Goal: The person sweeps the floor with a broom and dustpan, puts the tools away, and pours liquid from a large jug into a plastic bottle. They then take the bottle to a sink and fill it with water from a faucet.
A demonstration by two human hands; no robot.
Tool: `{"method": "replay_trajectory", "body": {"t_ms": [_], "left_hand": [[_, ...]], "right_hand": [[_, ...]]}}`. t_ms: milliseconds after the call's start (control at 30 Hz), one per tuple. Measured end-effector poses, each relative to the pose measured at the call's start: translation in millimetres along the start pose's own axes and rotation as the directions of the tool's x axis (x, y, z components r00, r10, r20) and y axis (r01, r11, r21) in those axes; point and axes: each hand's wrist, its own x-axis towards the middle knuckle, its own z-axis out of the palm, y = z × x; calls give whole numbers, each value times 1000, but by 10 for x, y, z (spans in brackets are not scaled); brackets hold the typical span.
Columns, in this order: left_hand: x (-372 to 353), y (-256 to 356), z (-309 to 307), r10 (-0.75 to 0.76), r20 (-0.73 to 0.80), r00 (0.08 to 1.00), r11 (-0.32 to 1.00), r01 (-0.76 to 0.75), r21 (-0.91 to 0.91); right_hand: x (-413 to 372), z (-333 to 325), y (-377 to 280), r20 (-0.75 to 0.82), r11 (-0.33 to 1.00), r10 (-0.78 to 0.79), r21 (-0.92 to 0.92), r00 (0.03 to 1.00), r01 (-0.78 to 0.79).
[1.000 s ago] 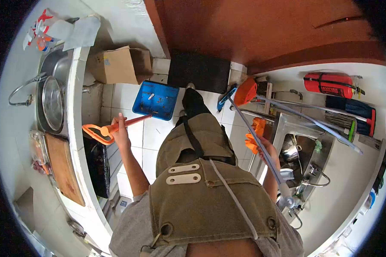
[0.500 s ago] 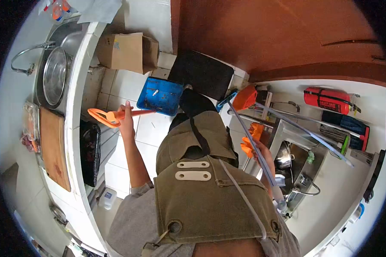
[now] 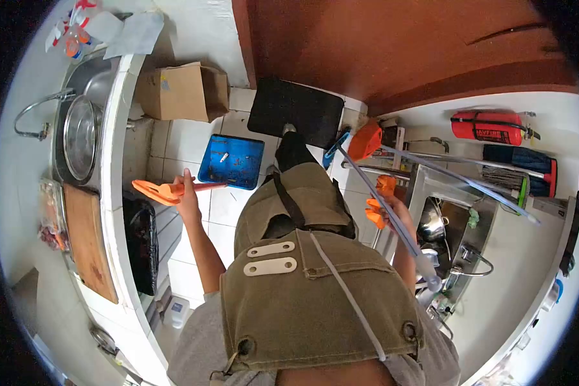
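My left hand (image 3: 188,199) is closed round an orange handle (image 3: 157,191) with a loop at its end. From the hand the handle runs toward a blue dustpan (image 3: 248,151) on the tiled floor, which holds bits of dirt and a small white scrap. On the other side, my right hand (image 3: 397,213) is closed at the grey pole of a broom (image 3: 370,183), which slants down to a blue head near the floor. Crumpled-looking orange material (image 3: 381,199) shows right beside those fingers; its kind is unclear.
A cardboard box (image 3: 180,90) and a black mat (image 3: 296,109) lie ahead, one foot on the mat. Left is a counter with a cutting board (image 3: 90,241); right, a sink (image 3: 453,235), a red fire extinguisher (image 3: 487,128), another pole (image 3: 460,180) and an orange scoop (image 3: 365,139).
The view has shifted slightly, and one foot has come forward onto the mat. Both hands keep their grips, with the broom head still low near the orange scoop.
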Motion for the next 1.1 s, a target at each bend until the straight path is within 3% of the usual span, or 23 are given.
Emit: {"method": "replay_trajectory", "body": {"t_ms": [100, 167, 233, 367, 467, 567, 633, 733, 767, 833, 867, 933, 1033, 1100], "left_hand": [[21, 58, -16, 10, -15, 1000, 998, -11, -54], [67, 71, -21, -7, 8, 1000, 999, 7, -45], [101, 73, 23, -36, -12, 999, 997, 36, -62], [107, 137, 109, -50, -9, 999, 999, 50, -11], [40, 123, 79, -27, -37, 999, 998, 25, -57], [-150, 215, -24, 33, -85, 996, 999, -33, -6], [-374, 332, -90, 13, -166, 986, 999, -19, -38], [-871, 373, -274, -4, -309, 951, 995, -25, -92], [-1043, 433, -282, -45, -368, 929, 992, -2, -127], [-1321, 420, -358, -34, -478, 878, 969, -87, -230], [-1457, 456, -388, -8, -540, 842, 960, -144, -239], [-1781, 556, -447, 18, -636, 772, 952, -208, -226], [-2259, 727, -614, 53, -785, 617, 929, -318, -188], [-2521, 860, -708, 18, -918, 396, 922, -363, -138]], "right_hand": [[18, -87, -99, 3, 994, 97, 47, 995, -97], [-178, 23, -266, -9, 999, 43, 24, 999, -42], [-382, 148, -467, -44, 994, 15, 112, 999, -10], [-566, 141, -683, -106, 964, -263, 20, 959, 266], [-737, 306, -978, 5, 971, -240, 22, 971, 239], [-712, 414, -1178, 92, 957, -264, -100, 960, 273], [-606, 536, -1281, 166, 926, -285, -207, 944, 316], [-429, 605, -1366, 245, 923, -258, -223, 935, 313], [-320, 591, -1402, 303, 916, -230, -253, 925, 311], [-112, 599, -1486, 225, 935, -192, -254, 955, 248], [-35, 688, -1509, 177, 904, -262, -300, 949, 306], [147, 655, -1552, 239, 916, -227, -276, 944, 290], [495, 612, -1534, 318, 953, -131, -220, 939, 208], [734, 721, -1506, 380, 956, -195, -133, 904, 262]]}}
